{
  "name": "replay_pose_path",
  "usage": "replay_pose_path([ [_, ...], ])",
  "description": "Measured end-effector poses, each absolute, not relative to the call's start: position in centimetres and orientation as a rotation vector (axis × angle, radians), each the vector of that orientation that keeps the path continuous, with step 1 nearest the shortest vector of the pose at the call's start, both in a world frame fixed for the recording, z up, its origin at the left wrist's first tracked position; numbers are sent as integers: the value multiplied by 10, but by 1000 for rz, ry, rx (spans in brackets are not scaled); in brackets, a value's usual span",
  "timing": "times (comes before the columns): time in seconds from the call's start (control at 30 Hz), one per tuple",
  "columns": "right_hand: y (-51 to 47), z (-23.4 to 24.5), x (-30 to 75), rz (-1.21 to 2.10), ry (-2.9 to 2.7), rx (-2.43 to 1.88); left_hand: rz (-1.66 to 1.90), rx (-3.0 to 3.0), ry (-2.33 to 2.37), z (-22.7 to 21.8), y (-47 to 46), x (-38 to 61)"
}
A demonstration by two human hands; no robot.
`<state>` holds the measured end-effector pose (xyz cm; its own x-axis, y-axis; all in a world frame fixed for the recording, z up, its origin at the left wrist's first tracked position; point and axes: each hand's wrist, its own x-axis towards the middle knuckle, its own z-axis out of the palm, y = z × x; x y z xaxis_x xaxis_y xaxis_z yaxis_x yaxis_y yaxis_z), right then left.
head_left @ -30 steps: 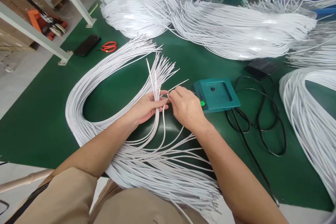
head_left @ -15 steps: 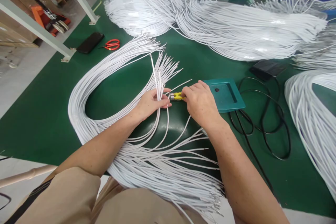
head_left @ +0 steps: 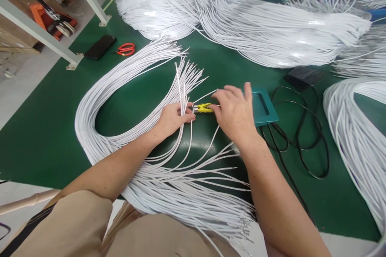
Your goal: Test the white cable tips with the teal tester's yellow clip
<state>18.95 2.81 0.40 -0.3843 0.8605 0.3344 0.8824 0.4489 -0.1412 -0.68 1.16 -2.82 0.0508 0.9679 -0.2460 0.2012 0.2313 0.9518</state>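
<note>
Several white cables (head_left: pixel 181 109) run through the fingers of my left hand (head_left: pixel 173 118), which is closed around them near their ends. Just past its fingertips are small pliers (head_left: pixel 204 108) with yellow handles and a metal head at the pinched cable. The handles are spread apart. At their far end is my right hand (head_left: pixel 235 110), its thumb and forefinger around the handles and its other fingers raised and partly blurred. A curved bundle of white cables (head_left: pixel 90 100) loops to the left, and more cable ends (head_left: pixel 235 209) fan out below my forearms.
A teal tray (head_left: pixel 267 108) lies beside my right hand, with black cords (head_left: pixel 301 108) next to it. Red-handled scissors (head_left: pixel 126 49) and a black phone-like object (head_left: pixel 100 47) lie at the upper left. Big white cable bundles (head_left: pixel 271 28) cover the back of the green table (head_left: pixel 33 144).
My right hand has loosened on the pliers and its fingers have lifted and spread. The yellow handles now stand wider apart. My left hand keeps its hold on the cables.
</note>
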Motion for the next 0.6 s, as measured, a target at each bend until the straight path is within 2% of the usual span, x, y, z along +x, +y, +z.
replay_pose_path([
  [0.13, 31, -4, 200, -293, -2165, -1689, 851, 1129, 1378, -22, 13, -7],
  [0.27, 30, 0, 199, -237, -2176, -1611, 865, 1109, 1335, -22, 14, -13],
  [0.33, 24, 8, 192, -67, -2207, -1464, 914, 1099, 1289, -20, 15, -17],
  [0.5, -2, 26, 161, 645, -2605, -864, 1041, 1018, 1150, -13, 15, -21],
  [0.6, -14, 27, 149, 717, -2746, -910, 1043, 1007, 1133, -11, 15, -21],
])
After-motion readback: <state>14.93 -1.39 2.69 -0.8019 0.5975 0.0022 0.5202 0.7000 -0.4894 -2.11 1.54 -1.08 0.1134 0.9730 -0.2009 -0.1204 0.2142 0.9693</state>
